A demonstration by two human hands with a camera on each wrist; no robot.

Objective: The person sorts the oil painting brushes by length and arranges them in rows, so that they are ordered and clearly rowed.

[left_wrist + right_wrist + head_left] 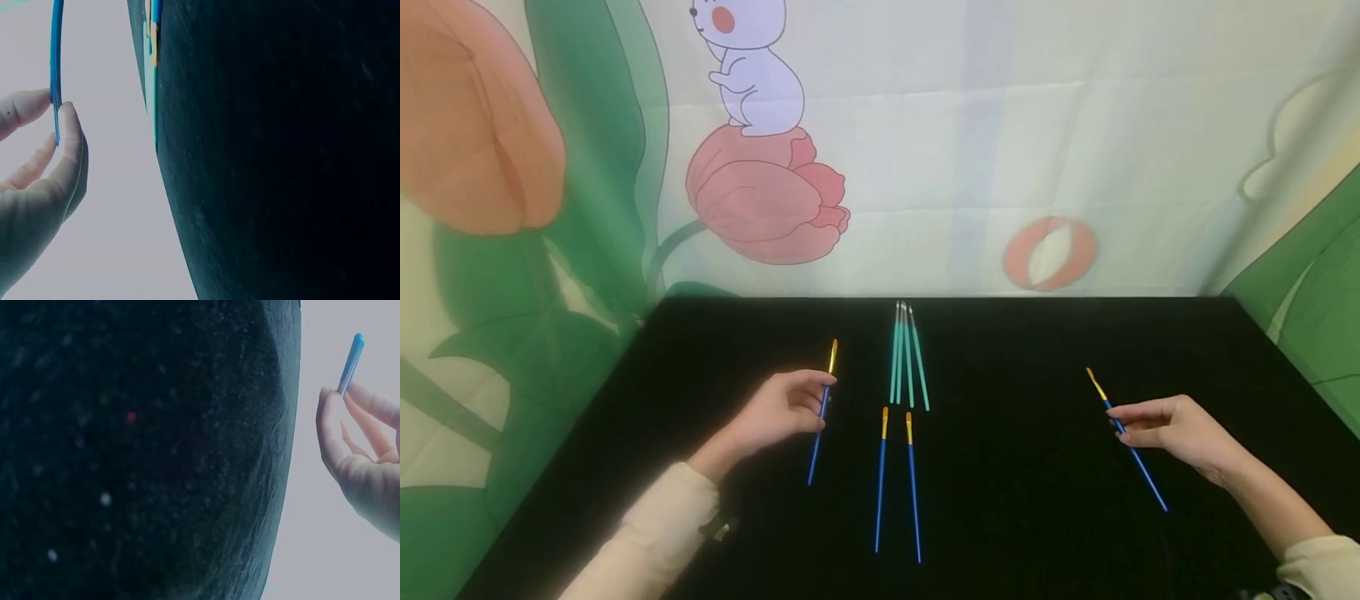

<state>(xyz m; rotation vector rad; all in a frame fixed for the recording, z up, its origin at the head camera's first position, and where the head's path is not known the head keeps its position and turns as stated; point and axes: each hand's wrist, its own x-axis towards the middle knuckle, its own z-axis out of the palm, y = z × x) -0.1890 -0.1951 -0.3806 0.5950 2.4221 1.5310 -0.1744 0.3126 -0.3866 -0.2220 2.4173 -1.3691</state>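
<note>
My left hand (790, 404) pinches a blue paintbrush (815, 454) between thumb and fingers, its gold ferrule and orange bristles pointing away from me. On the right, my right hand (1180, 433) pinches another blue paintbrush (1146, 475), tilted with its bristles up and to the left. Both wrist views show the brushes held at the fingertips: a blue handle (56, 56) on the left and a blue handle end (354, 356) on the right. Between the hands, a blue paintbrush (881, 492) and a second blue paintbrush (914, 500) lie side by side on the black table.
Several teal paintbrushes (901, 362) lie in a narrow fan near the table's back, just beyond the two lying blue ones. The black table (1015, 467) ends at a cloth backdrop (910, 167) printed with flowers and an animal. Cream sleeves cover both forearms.
</note>
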